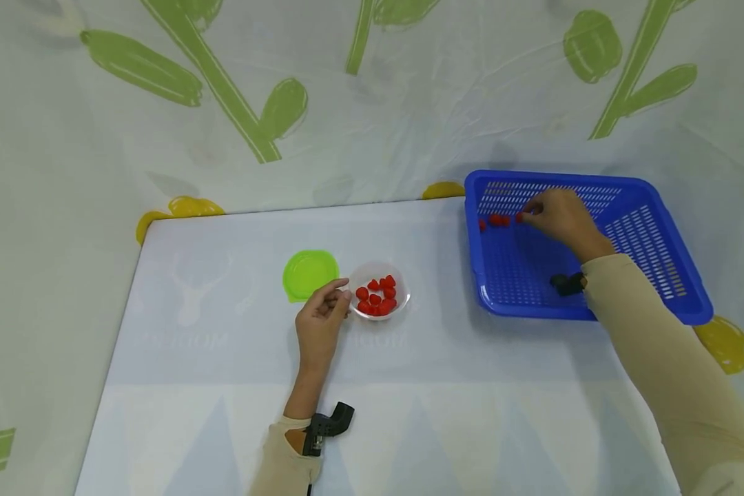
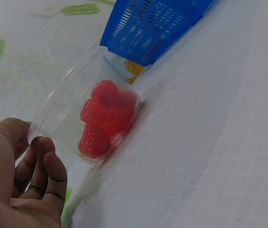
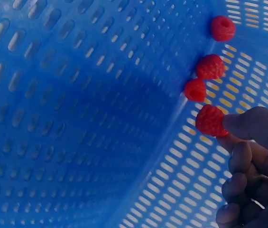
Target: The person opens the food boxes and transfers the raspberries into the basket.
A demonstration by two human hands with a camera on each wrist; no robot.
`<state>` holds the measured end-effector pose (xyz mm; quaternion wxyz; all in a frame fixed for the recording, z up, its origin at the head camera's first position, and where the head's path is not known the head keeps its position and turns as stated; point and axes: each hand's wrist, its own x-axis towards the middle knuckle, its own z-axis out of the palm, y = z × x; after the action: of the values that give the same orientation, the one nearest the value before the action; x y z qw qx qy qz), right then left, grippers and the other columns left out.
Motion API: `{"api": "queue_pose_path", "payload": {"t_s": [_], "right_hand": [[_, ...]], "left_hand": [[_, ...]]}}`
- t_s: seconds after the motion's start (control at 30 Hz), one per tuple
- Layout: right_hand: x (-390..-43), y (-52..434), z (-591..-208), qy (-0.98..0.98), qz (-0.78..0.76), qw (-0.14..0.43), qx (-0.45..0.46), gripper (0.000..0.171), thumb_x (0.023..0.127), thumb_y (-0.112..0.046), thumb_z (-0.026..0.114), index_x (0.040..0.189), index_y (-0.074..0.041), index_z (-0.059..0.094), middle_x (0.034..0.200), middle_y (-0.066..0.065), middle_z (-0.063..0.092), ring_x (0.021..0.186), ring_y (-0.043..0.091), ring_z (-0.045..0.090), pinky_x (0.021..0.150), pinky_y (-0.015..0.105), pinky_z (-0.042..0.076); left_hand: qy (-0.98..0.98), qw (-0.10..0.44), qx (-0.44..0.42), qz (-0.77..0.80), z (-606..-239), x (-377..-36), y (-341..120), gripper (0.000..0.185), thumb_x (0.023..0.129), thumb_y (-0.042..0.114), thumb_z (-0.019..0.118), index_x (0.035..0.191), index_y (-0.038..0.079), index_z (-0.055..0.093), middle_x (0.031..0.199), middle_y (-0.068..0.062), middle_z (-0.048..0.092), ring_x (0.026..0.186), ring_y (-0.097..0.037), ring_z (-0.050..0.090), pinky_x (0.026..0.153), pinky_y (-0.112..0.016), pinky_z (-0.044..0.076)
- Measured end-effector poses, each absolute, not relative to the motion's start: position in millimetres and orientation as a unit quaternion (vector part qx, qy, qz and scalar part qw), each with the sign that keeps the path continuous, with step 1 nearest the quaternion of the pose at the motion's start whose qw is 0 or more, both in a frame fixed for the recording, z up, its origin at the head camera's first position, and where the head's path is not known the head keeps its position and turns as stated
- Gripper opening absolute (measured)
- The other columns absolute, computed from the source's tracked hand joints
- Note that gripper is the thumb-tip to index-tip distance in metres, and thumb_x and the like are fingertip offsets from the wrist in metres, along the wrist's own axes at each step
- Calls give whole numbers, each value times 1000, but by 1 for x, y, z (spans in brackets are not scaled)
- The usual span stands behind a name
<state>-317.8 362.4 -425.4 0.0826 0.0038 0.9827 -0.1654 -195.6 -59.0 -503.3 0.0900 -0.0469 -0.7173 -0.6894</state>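
A clear plastic cup point(image 1: 378, 270) with several raspberries point(image 1: 375, 299) in it stands on the white table. My left hand point(image 1: 322, 318) pinches its rim between thumb and forefinger, as the left wrist view shows up close. Over at the right, my right hand point(image 1: 559, 215) reaches into the blue basket point(image 1: 521, 310). Between its thumb and forefinger it holds one raspberry point(image 3: 210, 120). Three other raspberries point(image 3: 209, 66) lie in a row along the basket's far side, where floor and wall meet.
A bright green lid point(image 1: 310, 274) lies flat just left of the cup, close to the left fingers. The basket's raised, slotted walls surround the right hand. Behind the table hangs a pale sheet point(image 1: 372, 138) with green leaf prints.
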Motion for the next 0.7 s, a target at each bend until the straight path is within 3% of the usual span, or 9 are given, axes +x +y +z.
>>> {"api": "queue_pose_path", "payload": {"t_s": [0.27,0.7], "right_hand": [[-327,367,-426,980,-172,102,8,25,94,-10,66,106,13,70,106,32,66,94,45,62,80,58,51],[-334,374,-431,981,-159,113,-12,26,94,-8,65,106,15,69,108,34,66,97,49,62,83,60,50]], "left_hand": [[-706,92,-50,-701,-501,-201,-56,25,95,0,67,119,-6,67,92,-18,63,78,-38,62,71,-20,56],[-684,89,-47,-722,-506,-206,-51,25,94,1,68,118,-6,68,92,-19,64,77,-23,62,70,-20,57]]}}
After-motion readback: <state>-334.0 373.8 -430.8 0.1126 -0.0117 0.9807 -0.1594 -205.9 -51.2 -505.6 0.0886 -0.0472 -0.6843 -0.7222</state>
